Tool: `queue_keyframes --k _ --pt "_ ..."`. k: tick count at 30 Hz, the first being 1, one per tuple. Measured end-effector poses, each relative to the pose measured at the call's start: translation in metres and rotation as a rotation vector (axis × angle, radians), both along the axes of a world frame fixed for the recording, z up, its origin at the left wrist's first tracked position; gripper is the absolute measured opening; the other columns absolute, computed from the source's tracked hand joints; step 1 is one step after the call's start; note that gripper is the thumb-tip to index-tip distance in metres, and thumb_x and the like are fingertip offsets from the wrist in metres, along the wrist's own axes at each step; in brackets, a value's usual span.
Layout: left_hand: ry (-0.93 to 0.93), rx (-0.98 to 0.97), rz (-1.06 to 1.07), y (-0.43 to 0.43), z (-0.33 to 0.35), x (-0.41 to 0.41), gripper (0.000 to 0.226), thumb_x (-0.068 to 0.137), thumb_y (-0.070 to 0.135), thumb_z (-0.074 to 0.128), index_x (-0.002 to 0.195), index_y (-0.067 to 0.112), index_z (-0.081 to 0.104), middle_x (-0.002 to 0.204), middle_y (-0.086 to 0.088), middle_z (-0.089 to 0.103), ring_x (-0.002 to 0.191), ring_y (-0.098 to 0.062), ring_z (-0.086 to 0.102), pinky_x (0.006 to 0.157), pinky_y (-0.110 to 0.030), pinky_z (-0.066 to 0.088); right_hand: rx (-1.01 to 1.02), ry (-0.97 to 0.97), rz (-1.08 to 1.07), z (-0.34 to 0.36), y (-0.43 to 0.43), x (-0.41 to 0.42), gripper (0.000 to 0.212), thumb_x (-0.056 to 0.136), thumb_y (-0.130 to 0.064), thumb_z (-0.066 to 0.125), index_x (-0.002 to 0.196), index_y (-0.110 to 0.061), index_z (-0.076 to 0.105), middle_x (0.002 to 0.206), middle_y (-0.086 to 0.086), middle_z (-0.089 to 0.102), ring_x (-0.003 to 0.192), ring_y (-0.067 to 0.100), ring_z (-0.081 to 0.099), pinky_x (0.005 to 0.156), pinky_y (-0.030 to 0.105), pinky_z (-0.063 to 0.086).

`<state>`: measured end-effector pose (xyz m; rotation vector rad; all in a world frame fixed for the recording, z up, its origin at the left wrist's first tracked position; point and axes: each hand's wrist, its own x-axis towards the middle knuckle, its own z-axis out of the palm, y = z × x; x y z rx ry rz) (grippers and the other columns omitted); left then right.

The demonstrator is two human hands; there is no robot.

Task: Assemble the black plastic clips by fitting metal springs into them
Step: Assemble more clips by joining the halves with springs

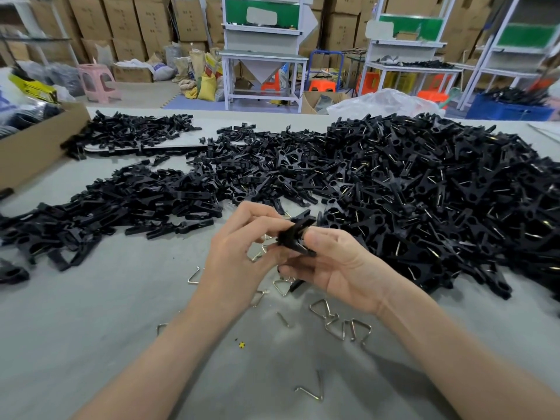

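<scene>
Head view: left hand (pixel 238 253) and right hand (pixel 342 268) pinch one black clip (pixel 295 234) over open grey tabletop (pixel 121 313) beside clip heap (pixel 424 192).

Black clips (pixel 394 183) heap on a pale grey surface (pixel 91 328) strewn with silvery springs (pixel 360 324), beside a brown cardboard box (pixel 39 147), with a pink stool (pixel 97 80), orange stool (pixel 321 85), blue crate (pixel 509 112) and green panel (pixel 263 9) behind

stacked cartons (pixel 127 22), white benches (pixel 263 56), pink stool (pixel 95 81)
</scene>
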<state>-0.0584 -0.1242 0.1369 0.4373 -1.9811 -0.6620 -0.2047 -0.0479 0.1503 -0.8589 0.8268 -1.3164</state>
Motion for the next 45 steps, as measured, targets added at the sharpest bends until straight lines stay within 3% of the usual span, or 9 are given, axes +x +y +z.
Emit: queue_keyframes --k 9,16,20,23,25,28,34,41,45 --pt "-0.119 0.109 -0.039 -0.011 0.002 0.004 0.055 0.067 0.047 0.071 0.119 0.035 0.059 0.114 0.016 0.055 0.098 -0.007 0.057 0.083 -0.016 0.044 -0.150 0.052 -0.233 0.006 0.001 0.005 0.031 0.078 -0.017 0.056 0.102 0.001 0.064 0.090 0.015 0.069 0.084 0.018 0.066 0.079 0.025 0.055" --pt "-0.468 0.179 0.627 -0.071 -0.015 0.039 0.055 0.090 0.043 0.057 0.142 0.026 0.044 0.145 -0.010 0.041 0.139 -0.030 0.026 0.114 -0.044 0.022 -0.187 0.095 -0.455 0.010 -0.002 -0.003 0.033 0.070 -0.019 0.063 0.098 -0.003 0.067 0.080 0.009 0.070 0.080 0.016 0.063 0.077 0.023 0.053" --pt "-0.782 0.313 0.660 -0.086 -0.027 0.051 0.057 0.092 0.050 0.052 0.145 0.041 0.032 0.161 0.000 0.003 0.145 -0.038 0.009 0.118 -0.049 0.010 -0.237 0.557 -0.749 0.016 0.000 -0.020 0.037 0.074 -0.015 0.074 0.110 -0.019 0.067 0.094 -0.001 0.072 0.087 0.006 0.066 0.079 0.016 0.051" --pt "-0.728 0.216 0.584 -0.084 -0.028 0.044 0.042 0.093 0.034 0.057 0.135 0.028 0.052 0.152 -0.005 0.030 0.133 -0.035 0.032 0.109 -0.047 0.029 -0.213 0.972 -1.076 0.014 0.001 -0.036 0.059 0.079 -0.006 0.072 0.131 -0.027 0.054 0.112 -0.012 0.060 0.107 0.001 0.055 0.093 0.014 0.039" --pt "-0.638 0.196 0.552 -0.083 -0.027 0.041 0.031 0.091 0.023 0.064 0.121 0.017 0.062 0.133 -0.006 0.049 0.119 -0.032 0.046 0.099 -0.042 0.039 -0.044 1.172 -1.216 0.012 0.000 -0.047 0.074 0.078 -0.010 0.069 0.144 -0.026 0.038 0.132 -0.004 0.049 0.135 0.016 0.029 0.108 0.032 0.023" --pt "-0.571 0.190 0.528 -0.081 -0.026 0.041 0.018 0.087 0.017 0.069 0.104 0.014 0.066 0.109 0.000 0.051 0.097 -0.023 0.052 0.080 -0.031 0.038 0.130 1.253 -1.219 0.011 -0.002 -0.055 0.080 0.081 -0.012 0.064 0.149 -0.028 0.026 0.154 0.004 0.025 0.145 0.022 0.003 0.111 0.053 0.011" --pt "-0.595 0.128 0.427 -0.077 -0.021 0.039 0.010 0.083 0.010 0.071 0.086 0.017 0.065 0.097 0.004 0.054 0.086 -0.018 0.049 0.075 -0.028 0.036 0.002 1.296 -1.138 0.002 -0.005 -0.039 0.068 0.081 -0.010 0.061 0.142 -0.027 0.039 0.154 0.002 0.022 0.143 0.018 0.003 0.111 0.052 0.012" --pt "-0.426 0.088 0.191 -0.052 -0.005 0.025 0.023 0.083 0.015 0.072 0.080 0.034 0.060 0.080 0.018 0.057 0.075 0.007 0.055 0.064 -0.008 0.035 -0.367 1.385 -0.845 -0.013 -0.008 -0.004 0.050 0.083 -0.005 0.065 0.130 -0.020 0.055 0.146 0.005 0.036 0.139 0.021 0.024 0.116 0.035 0.019" --pt "-0.331 0.093 0.000 -0.023 0.000 0.010 0.020 0.082 0.020 0.071 0.085 0.037 0.061 0.089 0.020 0.063 0.085 -0.004 0.059 0.067 -0.018 0.047 -0.520 1.405 -0.584 -0.017 -0.006 0.003 0.045 0.083 0.000 0.066 0.124 -0.017 0.061 0.137 0.004 0.047 0.118 0.016 0.052 0.101 0.024 0.041"
